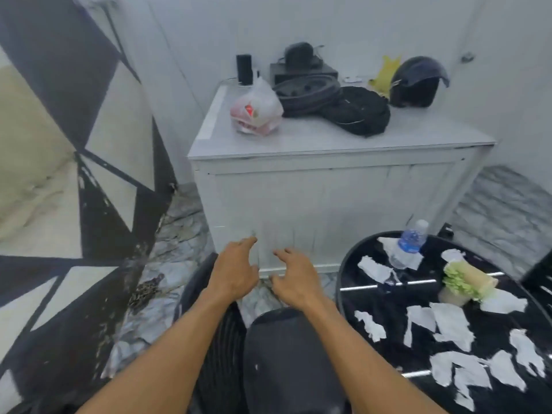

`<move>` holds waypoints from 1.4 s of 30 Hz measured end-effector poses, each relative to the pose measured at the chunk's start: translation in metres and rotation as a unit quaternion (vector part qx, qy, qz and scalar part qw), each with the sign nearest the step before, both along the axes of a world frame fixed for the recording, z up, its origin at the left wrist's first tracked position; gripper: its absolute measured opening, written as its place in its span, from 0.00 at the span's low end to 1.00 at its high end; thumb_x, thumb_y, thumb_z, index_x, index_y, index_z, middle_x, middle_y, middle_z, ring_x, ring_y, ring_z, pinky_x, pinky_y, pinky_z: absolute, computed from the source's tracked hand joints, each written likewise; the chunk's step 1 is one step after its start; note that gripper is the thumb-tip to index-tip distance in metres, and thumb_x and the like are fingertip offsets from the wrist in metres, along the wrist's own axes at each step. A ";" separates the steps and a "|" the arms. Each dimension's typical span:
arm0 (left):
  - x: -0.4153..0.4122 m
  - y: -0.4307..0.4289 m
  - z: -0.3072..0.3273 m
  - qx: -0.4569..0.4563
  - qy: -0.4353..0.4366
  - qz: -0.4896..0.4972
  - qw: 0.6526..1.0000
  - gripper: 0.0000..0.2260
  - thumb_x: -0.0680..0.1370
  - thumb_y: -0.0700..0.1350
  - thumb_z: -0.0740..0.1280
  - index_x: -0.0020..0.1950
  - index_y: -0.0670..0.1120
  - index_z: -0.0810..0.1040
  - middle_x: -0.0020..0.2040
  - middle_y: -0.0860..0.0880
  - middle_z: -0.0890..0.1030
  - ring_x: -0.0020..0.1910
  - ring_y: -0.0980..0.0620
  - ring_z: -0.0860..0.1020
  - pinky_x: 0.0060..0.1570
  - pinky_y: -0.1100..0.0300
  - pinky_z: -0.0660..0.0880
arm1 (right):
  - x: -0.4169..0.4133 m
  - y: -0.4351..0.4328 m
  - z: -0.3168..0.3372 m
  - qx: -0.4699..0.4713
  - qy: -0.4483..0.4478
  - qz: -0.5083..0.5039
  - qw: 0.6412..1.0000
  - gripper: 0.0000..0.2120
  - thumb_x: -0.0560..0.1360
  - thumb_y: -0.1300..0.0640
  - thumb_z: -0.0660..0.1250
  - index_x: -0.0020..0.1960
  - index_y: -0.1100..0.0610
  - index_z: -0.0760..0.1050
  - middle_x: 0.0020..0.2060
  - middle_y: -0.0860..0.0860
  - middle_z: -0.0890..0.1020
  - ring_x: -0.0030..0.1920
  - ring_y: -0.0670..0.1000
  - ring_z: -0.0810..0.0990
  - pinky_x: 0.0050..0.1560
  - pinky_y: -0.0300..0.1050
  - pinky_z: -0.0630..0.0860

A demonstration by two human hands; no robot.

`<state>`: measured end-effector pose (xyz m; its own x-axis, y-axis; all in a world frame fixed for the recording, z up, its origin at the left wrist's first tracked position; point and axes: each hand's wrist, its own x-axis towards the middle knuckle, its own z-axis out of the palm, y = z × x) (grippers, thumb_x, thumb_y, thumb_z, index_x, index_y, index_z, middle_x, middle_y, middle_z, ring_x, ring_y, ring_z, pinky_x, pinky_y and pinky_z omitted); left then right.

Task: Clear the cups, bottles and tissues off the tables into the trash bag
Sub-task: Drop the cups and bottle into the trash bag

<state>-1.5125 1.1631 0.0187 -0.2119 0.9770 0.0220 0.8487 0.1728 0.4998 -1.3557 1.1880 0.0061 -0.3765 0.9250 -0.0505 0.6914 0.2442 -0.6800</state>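
Both arms reach forward, low. Left hand [234, 270] and right hand [294, 279] hover side by side before a white cabinet [328, 198]; each grip is slack, fingers spread, holding nothing. To the right is a round black table [394, 309]. A clear water bottle [407, 245] stands at its far edge, a green-and-tan cup [469, 280] lies tipped nearby, and torn white tissues [451, 324] are scattered across the top. A helmet [416, 82] and a plastic bag [257, 110] sit on the cabinet.
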 end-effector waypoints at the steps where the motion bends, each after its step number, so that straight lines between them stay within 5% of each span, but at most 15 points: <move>1: 0.034 0.016 -0.002 0.003 -0.004 -0.021 1.000 0.31 0.76 0.43 0.69 0.77 0.47 0.64 0.72 0.46 0.72 0.72 0.46 0.67 0.70 0.53 0.65 | 0.036 0.008 -0.001 0.000 -0.001 -0.023 1.000 0.28 0.75 0.53 0.67 0.74 0.53 0.66 0.73 0.51 0.67 0.73 0.52 0.64 0.71 0.48 0.63; 12: 0.287 0.110 -0.021 -0.026 -0.023 -0.211 0.977 0.29 0.74 0.43 0.69 0.75 0.48 0.67 0.71 0.48 0.73 0.70 0.45 0.70 0.67 0.54 0.66 | 0.300 0.055 -0.013 0.001 -0.027 -0.208 0.978 0.25 0.72 0.56 0.69 0.69 0.54 0.72 0.65 0.51 0.75 0.66 0.53 0.72 0.67 0.49 0.69; 17: 0.321 0.151 -0.023 -0.014 -0.038 -0.232 0.972 0.22 0.73 0.43 0.71 0.67 0.51 0.75 0.59 0.49 0.82 0.55 0.47 0.79 0.53 0.59 0.73 | 0.344 0.074 -0.013 -0.010 -0.024 -0.259 0.966 0.27 0.74 0.55 0.69 0.72 0.54 0.69 0.70 0.51 0.72 0.70 0.52 0.69 0.70 0.48 0.66; 24: 0.357 0.192 -0.060 -0.053 -0.044 -0.203 0.977 0.33 0.67 0.53 0.74 0.68 0.57 0.63 0.57 0.52 0.79 0.52 0.48 0.79 0.52 0.52 0.80 | 0.393 0.108 -0.029 -0.019 -0.079 -0.265 0.961 0.26 0.74 0.58 0.65 0.72 0.53 0.68 0.67 0.50 0.74 0.67 0.52 0.71 0.65 0.44 0.67; 28: 0.374 0.220 -0.069 -0.049 -0.067 -0.167 0.982 0.40 0.66 0.49 0.77 0.74 0.52 0.63 0.67 0.51 0.74 0.63 0.46 0.75 0.62 0.48 0.76 | 0.425 0.157 -0.042 -0.036 -0.114 -0.266 0.957 0.28 0.73 0.54 0.67 0.73 0.50 0.67 0.69 0.49 0.73 0.69 0.53 0.69 0.66 0.49 0.68; 32: 0.386 0.246 -0.091 -0.029 -0.107 -0.107 0.988 0.38 0.62 0.50 0.76 0.70 0.52 0.65 0.60 0.53 0.75 0.58 0.46 0.76 0.56 0.46 0.78 | 0.463 0.205 -0.065 -0.103 -0.128 -0.260 0.952 0.31 0.71 0.52 0.66 0.73 0.49 0.67 0.70 0.49 0.73 0.68 0.52 0.72 0.64 0.48 0.72; 35: 0.395 0.260 -0.101 -0.031 -0.154 -0.035 0.987 0.44 0.66 0.46 0.76 0.77 0.53 0.57 0.63 0.53 0.75 0.61 0.49 0.74 0.59 0.47 0.76 | 0.482 0.228 -0.089 -0.135 -0.135 -0.242 0.951 0.32 0.70 0.52 0.68 0.74 0.49 0.66 0.69 0.48 0.74 0.66 0.51 0.74 0.63 0.47 0.74; 39: 0.404 0.267 -0.114 -0.043 -0.187 -0.006 0.981 0.31 0.66 0.44 0.79 0.64 0.56 0.70 0.52 0.58 0.78 0.52 0.51 0.79 0.47 0.57 0.75 | 0.496 0.246 -0.116 -0.162 -0.159 -0.219 0.949 0.35 0.69 0.51 0.70 0.74 0.50 0.65 0.67 0.48 0.75 0.66 0.51 0.74 0.59 0.47 0.74; 42: 0.407 0.267 -0.122 -0.042 -0.189 0.011 0.981 0.28 0.67 0.42 0.78 0.64 0.54 0.72 0.52 0.55 0.79 0.50 0.50 0.79 0.48 0.56 0.75 | 0.501 0.251 -0.130 -0.196 -0.173 -0.209 0.942 0.38 0.64 0.47 0.74 0.72 0.49 0.68 0.61 0.48 0.79 0.60 0.52 0.77 0.54 0.48 0.76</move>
<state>-1.1059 1.4297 -0.1034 -0.2110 0.9671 -0.1422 0.6006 0.2430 0.7617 -0.8548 1.4388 -0.1241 0.1177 0.8736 -0.4721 0.8683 -0.3212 -0.3780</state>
